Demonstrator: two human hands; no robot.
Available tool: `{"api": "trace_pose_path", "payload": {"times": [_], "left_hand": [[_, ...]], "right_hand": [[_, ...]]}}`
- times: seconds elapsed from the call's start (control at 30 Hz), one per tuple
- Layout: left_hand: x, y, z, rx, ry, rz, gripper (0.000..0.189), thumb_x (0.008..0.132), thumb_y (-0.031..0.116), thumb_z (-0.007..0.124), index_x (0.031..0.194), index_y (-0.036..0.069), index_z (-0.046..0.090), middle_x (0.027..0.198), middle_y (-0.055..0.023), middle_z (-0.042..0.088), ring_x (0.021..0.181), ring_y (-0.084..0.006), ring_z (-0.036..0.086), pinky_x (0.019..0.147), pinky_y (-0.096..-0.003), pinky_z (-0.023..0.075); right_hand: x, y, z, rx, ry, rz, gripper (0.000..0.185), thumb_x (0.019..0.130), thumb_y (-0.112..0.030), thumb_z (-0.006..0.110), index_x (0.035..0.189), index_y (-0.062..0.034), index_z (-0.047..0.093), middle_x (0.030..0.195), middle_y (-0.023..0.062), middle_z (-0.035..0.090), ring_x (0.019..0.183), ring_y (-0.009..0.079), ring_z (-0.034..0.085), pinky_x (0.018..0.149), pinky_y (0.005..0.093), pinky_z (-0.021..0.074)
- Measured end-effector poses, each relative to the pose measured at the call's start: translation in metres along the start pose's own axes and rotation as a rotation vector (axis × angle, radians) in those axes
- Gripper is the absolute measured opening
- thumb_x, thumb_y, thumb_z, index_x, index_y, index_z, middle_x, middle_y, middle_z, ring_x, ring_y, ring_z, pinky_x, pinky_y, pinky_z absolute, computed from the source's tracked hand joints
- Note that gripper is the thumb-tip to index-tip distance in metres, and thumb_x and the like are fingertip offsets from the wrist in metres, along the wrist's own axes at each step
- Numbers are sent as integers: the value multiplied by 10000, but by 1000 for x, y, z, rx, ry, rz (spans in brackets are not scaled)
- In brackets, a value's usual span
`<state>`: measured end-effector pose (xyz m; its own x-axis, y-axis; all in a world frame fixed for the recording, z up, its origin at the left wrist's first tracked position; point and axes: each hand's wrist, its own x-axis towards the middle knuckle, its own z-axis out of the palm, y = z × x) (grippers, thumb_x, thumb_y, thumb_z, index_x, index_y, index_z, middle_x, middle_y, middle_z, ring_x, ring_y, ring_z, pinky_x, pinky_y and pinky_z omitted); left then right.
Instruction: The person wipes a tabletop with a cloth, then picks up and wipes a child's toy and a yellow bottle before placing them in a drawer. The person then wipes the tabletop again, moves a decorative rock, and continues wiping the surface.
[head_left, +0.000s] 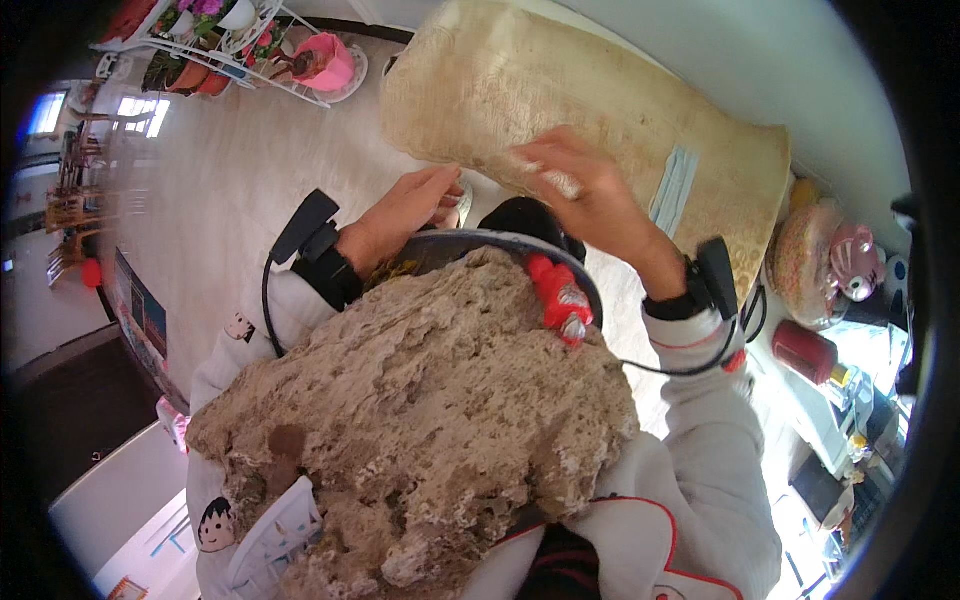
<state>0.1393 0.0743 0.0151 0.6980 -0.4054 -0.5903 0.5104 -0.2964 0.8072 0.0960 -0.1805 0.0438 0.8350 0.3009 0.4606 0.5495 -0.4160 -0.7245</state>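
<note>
A large, rough, tan rock (442, 390) fills the middle of the view, close below the camera, in front of a round container's dark rim (487, 238). A red figurine (556, 296) lies against the rock at its upper right. Beyond the rim on the left is my left hand (420, 202), fingers curled and partly hidden; whether it holds anything is unclear. My right hand (574, 184) is raised to the right of it, blurred, with something whitish at the palm that I cannot identify. Both wrists wear black straps with cabled devices.
A bench or couch with a tan patterned cover (510, 82) stands ahead, bearing a light blue folded item (675, 191). Potted plants and a pink pot (326, 64) are on a white rack at upper left. A round jar (806, 262) and a red bottle (804, 351) stand at right.
</note>
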Motion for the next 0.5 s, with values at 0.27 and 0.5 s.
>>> {"api": "trace_pose_path", "payload": {"times": [0.27, 0.5], "left_hand": [[-2, -16, -14, 145, -102, -22, 476, 1056, 369, 523, 1365, 7, 549, 1231, -119, 646, 1104, -192, 623, 926, -312, 517], [-19, -7, -15, 59, 10, -99, 469, 1052, 327, 538, 1375, -14, 537, 1249, -156, 644, 1122, -227, 635, 965, -355, 520]], "right_hand": [[-11, 75, 49, -417, 61, 67, 657, 731, -247, 817, 1288, -22, 552, 1255, 216, 557, 1155, 402, 547, 954, 467, 490], [48, 128, 182, -927, -119, -392, 494, 865, -230, 554, 1351, -141, 576, 1347, 96, 555, 1174, 302, 536, 954, 487, 469]]}}
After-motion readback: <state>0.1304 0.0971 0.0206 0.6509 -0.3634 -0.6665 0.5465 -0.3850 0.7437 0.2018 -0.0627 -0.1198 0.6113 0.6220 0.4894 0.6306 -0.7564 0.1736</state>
